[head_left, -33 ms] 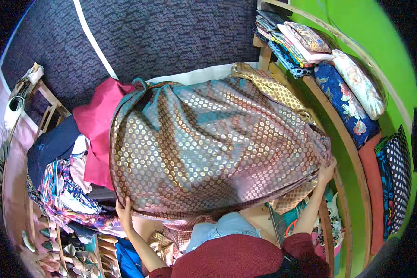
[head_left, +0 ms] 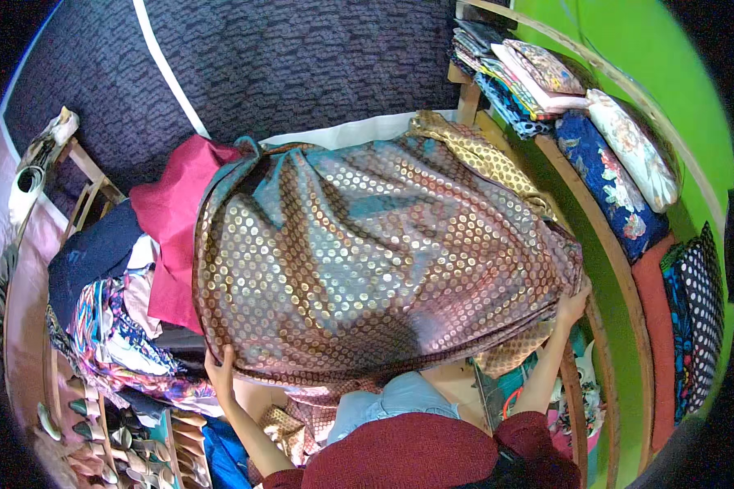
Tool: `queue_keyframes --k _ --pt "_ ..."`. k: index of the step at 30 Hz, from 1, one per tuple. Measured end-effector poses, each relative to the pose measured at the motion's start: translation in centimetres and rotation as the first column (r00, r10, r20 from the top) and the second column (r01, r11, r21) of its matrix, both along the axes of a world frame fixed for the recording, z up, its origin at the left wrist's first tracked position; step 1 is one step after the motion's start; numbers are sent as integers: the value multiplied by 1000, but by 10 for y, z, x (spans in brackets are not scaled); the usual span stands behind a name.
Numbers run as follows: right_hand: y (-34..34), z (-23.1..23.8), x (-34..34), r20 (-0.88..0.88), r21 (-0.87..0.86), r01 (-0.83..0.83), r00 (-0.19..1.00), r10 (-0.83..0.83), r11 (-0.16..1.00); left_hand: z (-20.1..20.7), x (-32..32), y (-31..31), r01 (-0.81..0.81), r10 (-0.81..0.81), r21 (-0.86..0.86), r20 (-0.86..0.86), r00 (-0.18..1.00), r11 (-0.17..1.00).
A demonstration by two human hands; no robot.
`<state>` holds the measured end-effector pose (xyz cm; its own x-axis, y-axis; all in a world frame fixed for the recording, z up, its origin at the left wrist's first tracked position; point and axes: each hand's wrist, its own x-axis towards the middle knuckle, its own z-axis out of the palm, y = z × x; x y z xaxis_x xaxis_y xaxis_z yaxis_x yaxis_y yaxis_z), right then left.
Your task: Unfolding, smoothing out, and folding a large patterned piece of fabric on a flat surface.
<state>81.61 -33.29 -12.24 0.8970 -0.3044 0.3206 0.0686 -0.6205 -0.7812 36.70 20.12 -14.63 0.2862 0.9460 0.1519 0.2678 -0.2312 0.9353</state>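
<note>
A shiny dotted cloth (head_left: 383, 244), teal-grey turning brown with gold spots, fills the middle of the frame, spread wide with soft folds running down from its upper edge. The left hand (head_left: 221, 371) grips its lower left corner, and the right hand (head_left: 575, 304) grips its edge at the lower right; some fingertips are hidden by the fabric. The two hands are well apart, with the cloth stretched between them.

A gold spotted cloth (head_left: 473, 155) shows past its upper right edge. Just beside it on the left is a plain pinkish-red cloth (head_left: 175, 228), then a dark navy cloth (head_left: 90, 253) and a multicoloured cloth (head_left: 98, 326) further left. Below, at the bottom of the frame, are light blue jeans (head_left: 400, 397) and a maroon top (head_left: 400, 452) on the person. Shoes (head_left: 130, 456) stand in rows at the lower left. Along the right, by a green wall (head_left: 636, 49), lie a blue flowered cloth (head_left: 599, 171), a white flowered cloth (head_left: 632, 147) and a black cloth with white dots (head_left: 704, 318)
</note>
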Motion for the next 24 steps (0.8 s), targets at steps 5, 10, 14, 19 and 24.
queue_keyframes --k 5,10,14,19,24 --pt "71 27 -34 186 -572 351 936 -300 742 20 20 -17 5 -10 -60 -92 996 998" --pt "130 2 -52 220 -490 -30 963 157 871 11 31 -14 25 71 -244 376 924 970" --pt "197 19 -79 111 -453 -459 822 559 765 6 14 -4 -11 185 -324 514 838 946" --pt "202 42 -56 -266 -563 -647 730 629 513 9 -16 11 -98 134 -168 219 966 981" --pt "137 13 15 -98 -492 -402 907 410 772 25 19 3 -337 384 401 -40 923 852"
